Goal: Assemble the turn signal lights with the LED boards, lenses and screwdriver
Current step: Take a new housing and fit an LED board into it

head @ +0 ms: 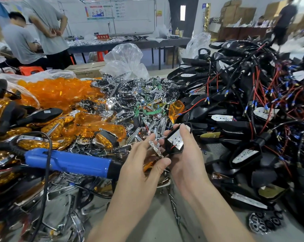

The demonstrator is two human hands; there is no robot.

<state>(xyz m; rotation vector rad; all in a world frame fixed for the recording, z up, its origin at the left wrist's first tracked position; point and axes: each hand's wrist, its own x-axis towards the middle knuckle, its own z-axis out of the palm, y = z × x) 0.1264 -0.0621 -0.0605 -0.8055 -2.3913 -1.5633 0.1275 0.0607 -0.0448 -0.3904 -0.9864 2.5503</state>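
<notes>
Lying left of the grip, blue screwdriver [67,162] rests on loose chrome parts, its nose just beside the left wrist. Orange lenses [60,91] are heaped beyond it. Left hand [140,165] pinches a small chrome reflector [155,147] between thumb and fingertips, just beside the black housing [168,149]. LED board [176,140] sits inside the housing, face up. Right hand [188,154] grips the housing, index finger over its far edge. Right of the grip: wired housings [244,95] in a heap.
</notes>
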